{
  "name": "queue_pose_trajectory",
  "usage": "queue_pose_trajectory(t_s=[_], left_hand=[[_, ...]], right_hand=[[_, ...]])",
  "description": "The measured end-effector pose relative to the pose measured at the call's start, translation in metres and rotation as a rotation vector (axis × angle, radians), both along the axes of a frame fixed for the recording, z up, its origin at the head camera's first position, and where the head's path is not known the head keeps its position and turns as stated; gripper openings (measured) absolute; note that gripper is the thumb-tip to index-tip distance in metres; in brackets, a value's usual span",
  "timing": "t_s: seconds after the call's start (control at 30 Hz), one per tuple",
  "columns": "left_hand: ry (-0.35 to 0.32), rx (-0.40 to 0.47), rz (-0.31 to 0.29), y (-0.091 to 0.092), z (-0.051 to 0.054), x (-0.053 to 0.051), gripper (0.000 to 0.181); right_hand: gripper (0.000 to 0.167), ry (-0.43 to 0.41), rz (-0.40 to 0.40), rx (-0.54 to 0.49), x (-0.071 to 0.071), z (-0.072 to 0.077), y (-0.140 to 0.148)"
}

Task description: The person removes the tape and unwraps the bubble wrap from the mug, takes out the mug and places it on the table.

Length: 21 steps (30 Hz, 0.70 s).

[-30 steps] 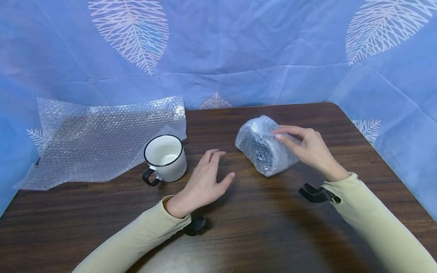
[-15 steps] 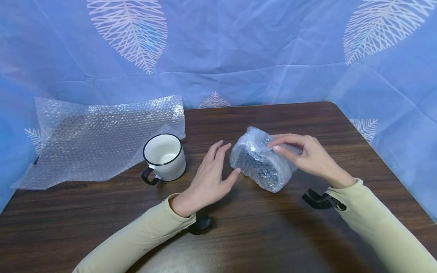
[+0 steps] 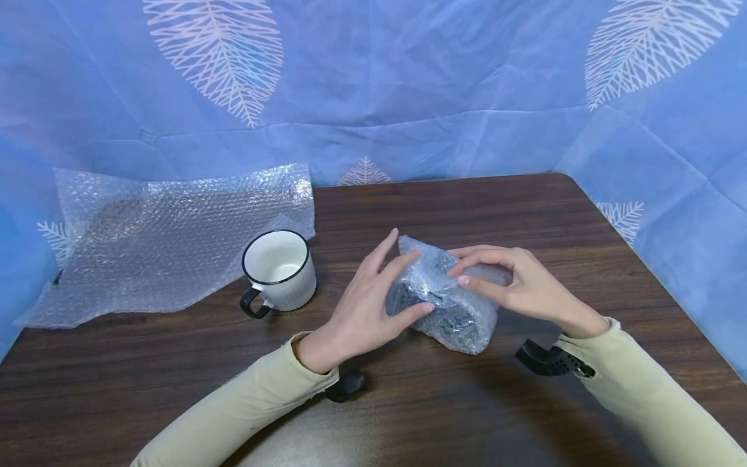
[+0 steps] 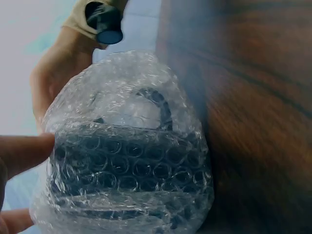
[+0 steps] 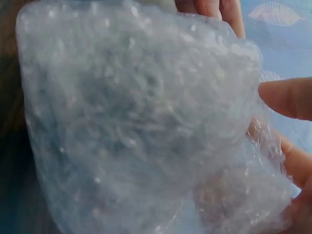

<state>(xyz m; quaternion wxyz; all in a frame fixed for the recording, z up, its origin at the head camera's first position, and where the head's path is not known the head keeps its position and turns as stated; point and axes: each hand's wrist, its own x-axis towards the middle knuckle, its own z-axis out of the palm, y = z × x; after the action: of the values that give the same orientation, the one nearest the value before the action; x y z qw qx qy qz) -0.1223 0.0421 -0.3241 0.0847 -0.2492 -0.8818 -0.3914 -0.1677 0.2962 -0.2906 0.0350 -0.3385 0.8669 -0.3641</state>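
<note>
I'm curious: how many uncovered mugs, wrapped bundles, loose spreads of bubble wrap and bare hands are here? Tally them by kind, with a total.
Uncovered mug: 1
Wrapped bundle: 1
Loose spread of bubble wrap: 1 (number of layers unclear)
Bare hands: 2 (left hand, right hand)
Total: 5

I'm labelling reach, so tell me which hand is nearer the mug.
Left. The left hand is just right of the mug, not touching it, at the left side of the bundle; the right hand is farther right, pinching the bundle.
</note>
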Motion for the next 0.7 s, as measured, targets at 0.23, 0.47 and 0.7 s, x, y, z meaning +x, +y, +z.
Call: queue_pose_trajectory(t_s=[0.23, 0.47, 0.7], left_hand=[[-0.123, -0.001, -0.069, -0.002, -0.003, 0.002, 0.079], [-0.106, -0.042, -0.068, 0.000, -0.002, 0.003, 0.081], [-0.094, -0.057, -0.062, 0.004, -0.002, 0.004, 0.084]], right_hand=[[0.022, 0.054, -0.007, 0.033, 0.006, -0.001, -0.005], [0.036, 0.277, 0.081, 0.078, 0.015, 0.005, -0.017], [0.026, 0.547, 0.204, 0.144, 0.022, 0.009, -0.032]])
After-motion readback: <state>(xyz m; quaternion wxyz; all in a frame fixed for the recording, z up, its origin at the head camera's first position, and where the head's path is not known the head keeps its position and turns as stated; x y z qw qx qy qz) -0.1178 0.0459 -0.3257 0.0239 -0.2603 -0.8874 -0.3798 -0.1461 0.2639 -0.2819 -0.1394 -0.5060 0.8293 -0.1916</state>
